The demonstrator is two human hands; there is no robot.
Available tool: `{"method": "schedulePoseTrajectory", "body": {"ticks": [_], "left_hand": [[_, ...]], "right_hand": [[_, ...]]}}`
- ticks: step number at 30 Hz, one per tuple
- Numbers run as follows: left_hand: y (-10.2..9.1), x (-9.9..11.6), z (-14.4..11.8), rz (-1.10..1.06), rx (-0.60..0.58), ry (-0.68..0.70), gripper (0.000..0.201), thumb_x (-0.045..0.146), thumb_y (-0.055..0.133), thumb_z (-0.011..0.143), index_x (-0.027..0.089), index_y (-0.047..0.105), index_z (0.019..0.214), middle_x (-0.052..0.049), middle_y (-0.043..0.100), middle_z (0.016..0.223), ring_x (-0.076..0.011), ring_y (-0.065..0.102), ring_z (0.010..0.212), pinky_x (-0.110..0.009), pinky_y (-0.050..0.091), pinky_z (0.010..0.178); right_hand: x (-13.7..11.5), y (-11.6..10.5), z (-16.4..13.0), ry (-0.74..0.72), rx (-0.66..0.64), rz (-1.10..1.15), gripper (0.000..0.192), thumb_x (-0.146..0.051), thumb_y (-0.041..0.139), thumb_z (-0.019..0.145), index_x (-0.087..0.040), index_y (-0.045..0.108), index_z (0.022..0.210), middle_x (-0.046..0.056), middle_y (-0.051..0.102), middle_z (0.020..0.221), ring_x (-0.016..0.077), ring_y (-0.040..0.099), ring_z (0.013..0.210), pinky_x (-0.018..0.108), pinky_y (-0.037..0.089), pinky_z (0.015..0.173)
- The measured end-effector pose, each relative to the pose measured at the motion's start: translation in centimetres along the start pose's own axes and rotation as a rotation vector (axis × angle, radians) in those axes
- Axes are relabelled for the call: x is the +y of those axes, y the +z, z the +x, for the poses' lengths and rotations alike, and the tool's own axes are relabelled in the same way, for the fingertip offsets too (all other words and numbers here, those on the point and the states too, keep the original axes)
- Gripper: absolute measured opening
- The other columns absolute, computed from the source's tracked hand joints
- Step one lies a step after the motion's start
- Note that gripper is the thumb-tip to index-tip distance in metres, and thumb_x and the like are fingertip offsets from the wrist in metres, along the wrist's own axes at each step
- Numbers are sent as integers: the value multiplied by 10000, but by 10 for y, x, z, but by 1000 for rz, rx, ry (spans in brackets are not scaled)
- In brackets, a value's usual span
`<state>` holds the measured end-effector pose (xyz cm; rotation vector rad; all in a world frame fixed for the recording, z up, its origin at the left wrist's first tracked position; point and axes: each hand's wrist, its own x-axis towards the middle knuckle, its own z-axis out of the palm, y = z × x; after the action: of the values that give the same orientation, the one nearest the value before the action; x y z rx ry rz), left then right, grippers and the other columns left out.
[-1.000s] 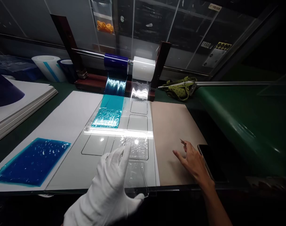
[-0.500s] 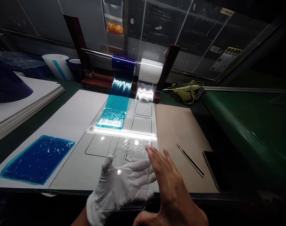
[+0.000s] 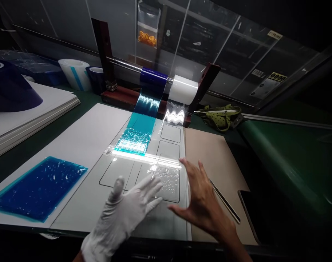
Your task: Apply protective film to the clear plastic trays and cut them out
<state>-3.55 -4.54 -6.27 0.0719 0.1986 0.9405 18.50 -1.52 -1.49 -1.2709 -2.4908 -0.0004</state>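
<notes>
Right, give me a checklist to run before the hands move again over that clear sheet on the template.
1. Gloved left hand flat over the clear sheet: ok.
2. Bare right hand open, grip on nothing: ok.
3. Clear sheet lined up with the outlined rectangle on the template board: cannot tell, its edges barely show.
4. Tweezers lying free on the brown board, beside the right hand: ok.
5. Blue film lying apart from both hands: ok.
6. Phone at the board's edge, partly over it: not ok.
</notes>
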Motion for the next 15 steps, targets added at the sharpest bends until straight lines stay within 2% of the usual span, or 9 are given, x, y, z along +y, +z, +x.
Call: {"method": "schedulePoseTrajectory", "body": {"ticks": [3, 7, 9, 12, 15], "left_hand": [[-11, 17, -15, 26, 26, 75, 1050, 876, 275, 723, 133, 310, 1464, -129, 332, 1524, -294, 171, 1451, -461, 82, 1204], [-25, 26, -28, 102, 126, 156, 1058, 909, 262, 673, 176, 411, 1422, -105, 391, 1494, -298, 186, 1444, -464, 167, 1190], [-34, 27, -29, 124, 154, 187, 1023, 896, 239, 691, 199, 429, 1414, -83, 405, 1487, -294, 173, 1445, -465, 202, 1182], [-42, 33, -28, 125, 110, 202, 1008, 890, 227, 695, 201, 471, 1389, -57, 394, 1494, -281, 135, 1450, -436, 224, 1182], [-39, 45, -25, 139, 95, 138, 1014, 900, 239, 672, 202, 521, 1352, -38, 402, 1487, -274, 105, 1451, -421, 187, 1200]], "right_hand": [[35, 15, 22, 33, 6, -68, 1017, -469, 663, 765, -91, 76, 1504, 224, 434, 1436, 349, 416, 1334, 643, 151, 1143], [71, 35, 50, 9, -18, -130, 1054, -428, 681, 757, -89, 24, 1509, 235, 438, 1427, 363, 402, 1338, 636, 119, 1147], [82, 43, 61, -14, -40, -150, 1062, -411, 688, 757, -78, 13, 1507, 242, 445, 1419, 362, 403, 1337, 628, 112, 1150], [90, 53, 72, -40, -77, -164, 1089, -397, 718, 736, -64, 18, 1502, 248, 458, 1404, 358, 411, 1330, 615, 98, 1156], [93, 60, 78, -58, -97, -162, 1120, -390, 745, 716, -54, 17, 1497, 251, 464, 1397, 352, 414, 1329, 600, 90, 1163]]}}
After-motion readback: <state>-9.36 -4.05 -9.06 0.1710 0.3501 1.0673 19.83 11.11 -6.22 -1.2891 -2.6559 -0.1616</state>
